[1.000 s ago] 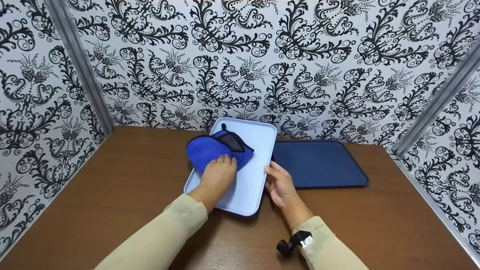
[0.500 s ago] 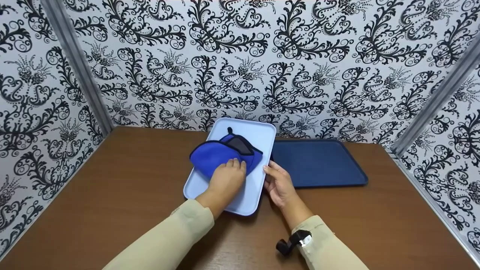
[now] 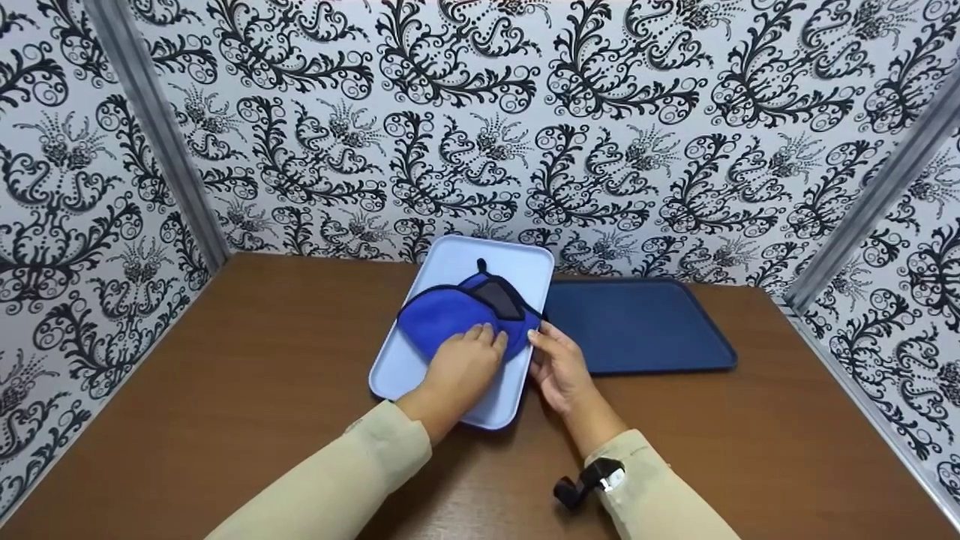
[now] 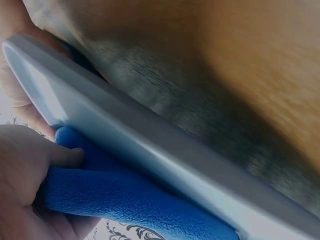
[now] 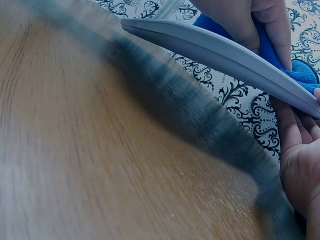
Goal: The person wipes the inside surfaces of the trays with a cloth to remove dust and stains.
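In the head view, a soft blue fabric item (image 3: 442, 319) with black edging, a dark grey panel and a small black loop lies over the pale blue tray (image 3: 397, 375). My left hand (image 3: 466, 367) pinches its near part; the left wrist view shows the thick fleecy fabric (image 4: 110, 192) folded between thumb and fingers. With my right hand (image 3: 559, 369) I grip the tray's right edge, thumb on top and fingers beneath. The tray is tilted, its near end raised over the table. The item's right corner reaches the tray's right rim by my right thumb.
A dark navy tray (image 3: 637, 326) lies on the brown wooden table (image 3: 300, 345) at the back right, partly behind the pale tray. Patterned walls (image 3: 480, 135) enclose the back and sides. A black strap device (image 3: 589, 484) sits on the right sleeve.
My left hand has slid the blue fabric item to the right and slightly nearer across the pale tray. The right hand and the tray have stayed nearly still.
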A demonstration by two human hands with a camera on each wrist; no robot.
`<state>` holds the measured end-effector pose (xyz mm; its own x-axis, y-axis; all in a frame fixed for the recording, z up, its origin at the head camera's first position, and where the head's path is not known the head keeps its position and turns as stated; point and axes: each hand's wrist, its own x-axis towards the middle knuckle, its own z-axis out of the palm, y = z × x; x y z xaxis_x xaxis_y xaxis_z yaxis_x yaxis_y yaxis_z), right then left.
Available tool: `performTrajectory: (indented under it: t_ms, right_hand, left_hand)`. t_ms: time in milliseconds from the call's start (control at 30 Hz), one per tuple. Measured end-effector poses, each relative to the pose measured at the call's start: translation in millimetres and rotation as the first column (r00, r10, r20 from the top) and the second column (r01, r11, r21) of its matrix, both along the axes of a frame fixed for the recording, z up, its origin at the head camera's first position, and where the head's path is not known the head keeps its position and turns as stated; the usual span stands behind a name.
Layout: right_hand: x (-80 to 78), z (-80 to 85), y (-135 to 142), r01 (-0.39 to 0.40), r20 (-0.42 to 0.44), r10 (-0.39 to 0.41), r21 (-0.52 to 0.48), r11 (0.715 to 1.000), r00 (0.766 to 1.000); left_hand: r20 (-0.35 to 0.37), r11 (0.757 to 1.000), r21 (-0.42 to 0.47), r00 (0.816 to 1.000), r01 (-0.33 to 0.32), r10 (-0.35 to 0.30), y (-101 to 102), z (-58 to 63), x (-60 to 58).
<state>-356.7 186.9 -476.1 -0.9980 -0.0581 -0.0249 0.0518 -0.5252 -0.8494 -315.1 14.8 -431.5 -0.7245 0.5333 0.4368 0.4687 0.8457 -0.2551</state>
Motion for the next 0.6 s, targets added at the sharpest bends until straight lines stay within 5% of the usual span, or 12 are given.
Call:
performTrajectory:
  t_ms: [233, 600]
  right_hand:
    - [-1.2, -0.8, 0, -0.009, -0.014, 0.009, -0.015, 1.000, 1.000]
    - [-0.3, -2.6, 0, -0.018, -0.020, 0.017, -0.012, 1.000, 1.000]
  left_hand:
    - [-0.049, 0.994, -0.075, 0.995, 0.081, -0.085, -15, -0.3, -2.4]
    - [0.002, 0.976, -0.093, 0.980, 0.197, -0.198, -45, -5.0, -9.0]
